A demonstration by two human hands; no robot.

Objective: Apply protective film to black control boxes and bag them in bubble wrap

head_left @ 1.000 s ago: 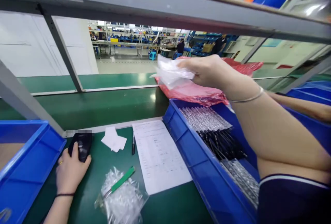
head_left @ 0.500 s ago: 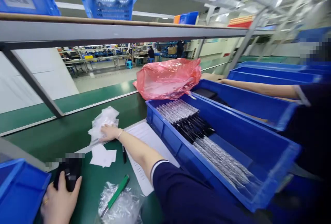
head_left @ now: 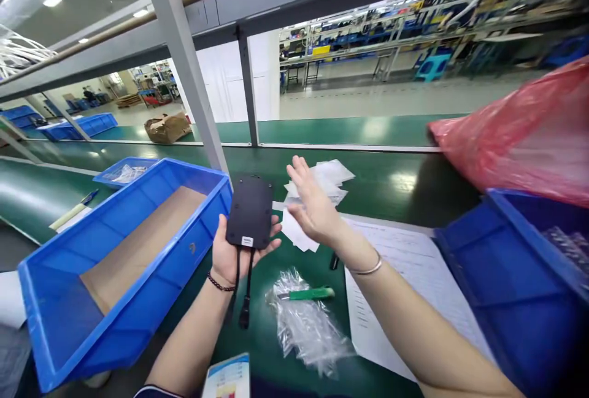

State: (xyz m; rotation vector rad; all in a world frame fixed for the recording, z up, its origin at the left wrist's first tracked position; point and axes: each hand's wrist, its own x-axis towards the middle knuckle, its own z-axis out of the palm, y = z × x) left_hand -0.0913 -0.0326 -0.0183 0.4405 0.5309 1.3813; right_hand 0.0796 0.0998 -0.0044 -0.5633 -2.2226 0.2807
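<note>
My left hand [head_left: 224,257] holds a flat black rectangular box [head_left: 250,211] from beneath, fingers showing along its right edge. A small white label and screws mark the box, and two short black cables [head_left: 245,312] hang from its lower end over my wrist. My right hand [head_left: 317,205] is raised with fingers stretched out and holds nothing, close to the box. Behind it lies a pile of thin white slips [head_left: 338,174]. Below the hands, a green-handled cutter [head_left: 310,293] rests on crumpled clear plastic bags [head_left: 308,336].
A blue bin [head_left: 124,318] with cardboard in its bottom stands at left, a smaller blue tray [head_left: 120,171] behind it. Printed sheets [head_left: 391,269] lie under my right forearm. At right are another blue bin [head_left: 497,300] and a red plastic bag [head_left: 519,128]. A grey post [head_left: 184,61] rises behind.
The view has swung left. My left hand has lifted the black box from the table beside the left bin. My right hand has come up off the white slips.
</note>
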